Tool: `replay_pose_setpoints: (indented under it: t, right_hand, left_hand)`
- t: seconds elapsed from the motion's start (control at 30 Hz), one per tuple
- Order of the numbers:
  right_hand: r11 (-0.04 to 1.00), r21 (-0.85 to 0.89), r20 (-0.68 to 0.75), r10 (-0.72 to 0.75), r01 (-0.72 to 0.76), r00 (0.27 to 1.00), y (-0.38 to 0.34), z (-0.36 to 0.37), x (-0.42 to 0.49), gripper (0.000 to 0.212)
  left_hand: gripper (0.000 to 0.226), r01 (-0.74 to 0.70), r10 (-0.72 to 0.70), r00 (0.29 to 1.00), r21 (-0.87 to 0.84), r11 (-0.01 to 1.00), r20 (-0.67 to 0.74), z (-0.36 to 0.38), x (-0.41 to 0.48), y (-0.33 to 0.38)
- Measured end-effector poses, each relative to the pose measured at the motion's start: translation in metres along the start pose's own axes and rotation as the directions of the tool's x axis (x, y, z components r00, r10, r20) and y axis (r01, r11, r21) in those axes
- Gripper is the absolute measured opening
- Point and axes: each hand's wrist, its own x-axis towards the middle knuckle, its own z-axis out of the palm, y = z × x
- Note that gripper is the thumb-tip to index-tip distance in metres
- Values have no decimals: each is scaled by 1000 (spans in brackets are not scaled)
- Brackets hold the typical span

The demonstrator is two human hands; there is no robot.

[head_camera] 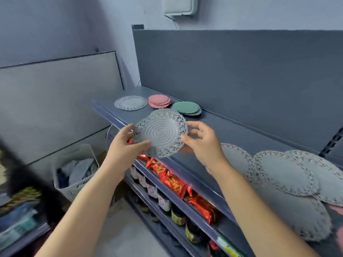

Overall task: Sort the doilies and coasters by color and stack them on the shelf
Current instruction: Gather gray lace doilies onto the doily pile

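A long dark blue-grey metal shelf (232, 130) is running across the view, and everything here is placed against it.

Below the shelf's left end, a white plastic lattice basket (74, 175) is sitting on the floor, holding crumpled grey material.

In front of the shelf's left part, the person's left hand (122, 147) is gripping a round grey lace-edged doily with raised rings (161, 133), thumb on top of its lower left rim and fingers behind it. The doily is hovering tilted above the shelf's front edge, not resting on it.

On the shelf's far left end, a single flat grey lace doily (130, 102) is lying. Next along the shelf, a small stack of pink scalloped coasters (159, 101) is sitting, then a stack of green scalloped coasters (186, 108) just beside it.

The right hand (202, 143) is pinching the held doily's right rim with thumb and forefinger, the other fingers loosely curled.

Under the shelf, red foil packets (172, 180) are lying on a lower level.

On the shelf's right end, a loose pile of large grey lace doilies (289, 175) is overlapping.
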Motion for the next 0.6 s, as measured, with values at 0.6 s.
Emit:
replay_pose_setpoints:
  t: [0.6]
  right_hand:
    - [984, -166, -76, 46, -58, 996, 41, 201, 170, 52]
  left_hand:
    - [57, -67, 74, 997, 230, 971, -21, -127, 249, -52]
